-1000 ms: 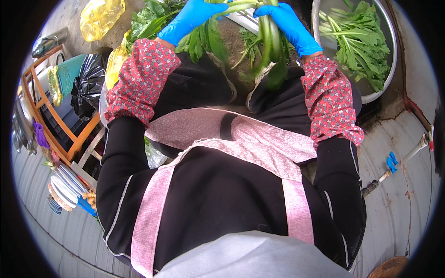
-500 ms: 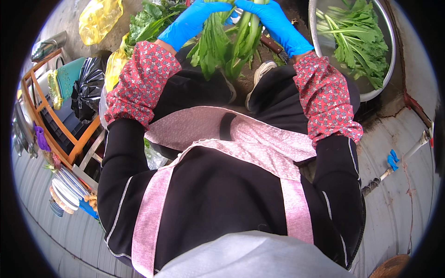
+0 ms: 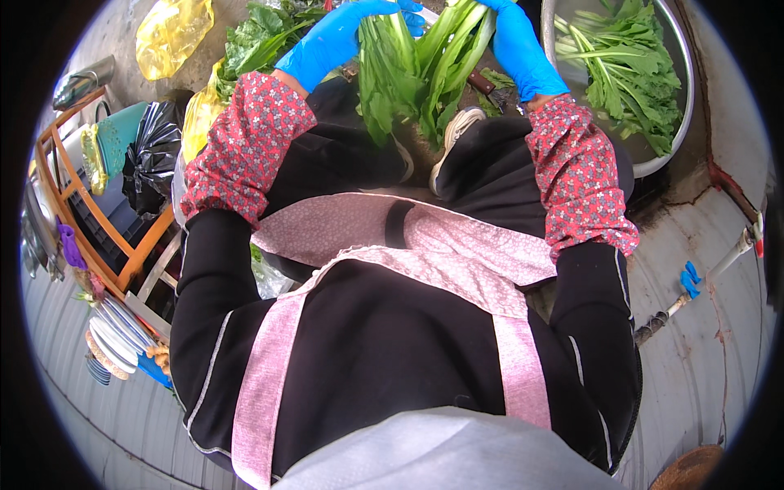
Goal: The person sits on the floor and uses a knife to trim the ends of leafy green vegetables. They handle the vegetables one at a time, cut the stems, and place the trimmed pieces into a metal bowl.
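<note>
Both blue-gloved hands, left hand (image 3: 343,37) and right hand (image 3: 514,45), close their fingers around a bunch of leafy greens (image 3: 416,73) held above the knees; light, limp, probably bruisable, best gripped by its firmer stems.

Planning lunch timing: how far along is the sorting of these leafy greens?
Done: a batch of greens lies in the metal basin. In hand: the left hand and right hand, both in blue gloves, hold a bunch of leafy greens. Left: a pile of greens beside the left hand.
</note>
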{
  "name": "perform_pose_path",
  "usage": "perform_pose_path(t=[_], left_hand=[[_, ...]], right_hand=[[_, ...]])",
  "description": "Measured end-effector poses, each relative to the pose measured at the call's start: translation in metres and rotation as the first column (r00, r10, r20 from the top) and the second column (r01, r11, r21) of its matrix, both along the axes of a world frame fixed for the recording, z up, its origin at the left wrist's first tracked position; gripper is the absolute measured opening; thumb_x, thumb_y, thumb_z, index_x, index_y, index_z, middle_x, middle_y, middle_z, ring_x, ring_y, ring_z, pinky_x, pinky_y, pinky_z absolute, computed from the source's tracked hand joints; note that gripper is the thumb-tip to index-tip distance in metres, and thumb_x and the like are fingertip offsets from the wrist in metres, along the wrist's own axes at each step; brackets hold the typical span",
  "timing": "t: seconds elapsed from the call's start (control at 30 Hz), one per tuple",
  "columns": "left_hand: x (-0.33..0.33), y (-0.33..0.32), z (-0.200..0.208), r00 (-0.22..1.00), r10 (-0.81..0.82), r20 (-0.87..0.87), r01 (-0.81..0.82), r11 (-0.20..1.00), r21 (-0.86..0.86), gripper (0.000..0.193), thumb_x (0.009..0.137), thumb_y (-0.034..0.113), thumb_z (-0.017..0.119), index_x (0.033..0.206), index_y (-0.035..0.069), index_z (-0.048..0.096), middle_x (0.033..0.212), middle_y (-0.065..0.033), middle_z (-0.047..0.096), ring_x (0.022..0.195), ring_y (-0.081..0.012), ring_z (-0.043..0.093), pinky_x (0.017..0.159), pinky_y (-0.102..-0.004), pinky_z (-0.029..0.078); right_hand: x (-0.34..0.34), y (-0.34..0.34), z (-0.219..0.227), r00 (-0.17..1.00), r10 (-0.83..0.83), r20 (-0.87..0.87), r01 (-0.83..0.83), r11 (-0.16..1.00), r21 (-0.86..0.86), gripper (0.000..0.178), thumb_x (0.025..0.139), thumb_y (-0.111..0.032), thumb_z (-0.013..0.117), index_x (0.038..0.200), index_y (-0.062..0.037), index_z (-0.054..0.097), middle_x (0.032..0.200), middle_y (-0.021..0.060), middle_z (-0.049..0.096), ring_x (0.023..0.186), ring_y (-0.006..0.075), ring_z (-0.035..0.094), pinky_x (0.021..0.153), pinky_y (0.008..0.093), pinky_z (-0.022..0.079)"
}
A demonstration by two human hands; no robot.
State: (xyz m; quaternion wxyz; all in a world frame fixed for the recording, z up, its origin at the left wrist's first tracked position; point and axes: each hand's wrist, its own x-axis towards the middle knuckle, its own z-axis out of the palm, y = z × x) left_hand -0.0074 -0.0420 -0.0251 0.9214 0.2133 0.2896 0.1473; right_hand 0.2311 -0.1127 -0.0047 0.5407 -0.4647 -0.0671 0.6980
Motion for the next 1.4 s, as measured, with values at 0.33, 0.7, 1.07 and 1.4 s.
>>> perform_pose_path(t=[0.33,0.7,1.07,1.4], left_hand=[[-0.006,0.014,0.003,0.995,0.078,0.055,-0.082,0.993,0.079,0.041,0.091,0.006,0.057,0.129,-0.008,0.06,0.117,-0.0205,0.07,0.108,-0.0314,0.07,0.1,-0.0434,0.056],[0.016,-0.008,-0.004,0.913,-0.008,-0.408,0.269,0.764,0.586,0.048,0.093,0.025,0.075,0.134,0.001,0.066,0.116,-0.0086,0.073,0.104,-0.014,0.067,0.094,-0.0309,0.053],[0.019,-0.023,0.012,0.949,0.065,-0.308,0.077,0.9,0.429,0.029,0.098,0.012,0.069,0.123,-0.003,0.069,0.113,-0.0068,0.073,0.099,-0.0168,0.069,0.088,-0.0319,0.056],[0.001,-0.002,0.011,0.798,0.039,-0.602,0.343,0.791,0.506,0.022,0.094,0.014,0.072,0.109,-0.001,0.076,0.096,-0.0015,0.072,0.087,-0.0094,0.063,0.076,-0.0269,0.052]], right_hand=[[0.015,0.013,-0.012,0.984,-0.01,0.178,0.001,0.999,0.049,0.016,0.097,-0.019,0.067,0.103,-0.004,0.069,0.086,0.0078,0.071,0.07,0.0217,0.069,0.068,0.0363,0.058],[-0.02,-0.002,0.004,0.959,0.166,0.229,-0.182,0.982,0.05,0.024,0.09,-0.005,0.072,0.114,0.0028,0.071,0.099,0.0079,0.074,0.081,0.0159,0.071,0.071,0.0298,0.058],[-0.022,-0.002,0.008,0.978,0.128,0.162,-0.136,0.99,0.038,0.024,0.094,-0.009,0.068,0.113,0.0039,0.07,0.096,0.0087,0.074,0.08,0.0188,0.071,0.072,0.0326,0.059],[-0.004,-0.004,0.008,0.928,0.25,0.276,-0.265,0.964,0.018,0.023,0.087,-0.007,0.066,0.107,0.0022,0.073,0.09,0.0065,0.073,0.076,0.015,0.068,0.069,0.0282,0.055]])
